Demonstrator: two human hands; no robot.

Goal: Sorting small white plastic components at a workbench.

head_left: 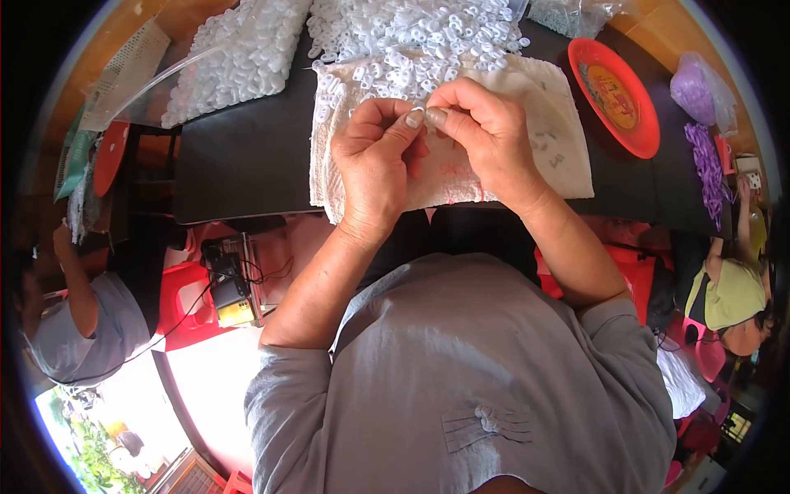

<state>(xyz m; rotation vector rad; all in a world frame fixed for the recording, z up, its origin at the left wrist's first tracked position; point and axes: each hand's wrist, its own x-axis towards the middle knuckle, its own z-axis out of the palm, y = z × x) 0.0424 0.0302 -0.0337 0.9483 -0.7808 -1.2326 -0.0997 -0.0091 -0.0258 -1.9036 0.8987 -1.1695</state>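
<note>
Left hand (374, 160): thumb and forefinger pinch a small white plastic ring (417, 109); grip narrow.
Right hand (485, 132): fingertips meet the left hand's at the same ring; grip narrow, sharing the hold.
Ring's place: raised between both hands, above the white towel (559, 132).
Towel: spread on the dark counter (239, 165), with loose white rings (411, 37) heaped at its far edge.
Nearby: red plate (613, 95) right of the towel; purple pieces (706, 165) beyond it.

Two hands (378, 156) (481, 123), one white cloth (559, 140), one red plate (634, 132), countless small white pieces (411, 33).
</note>
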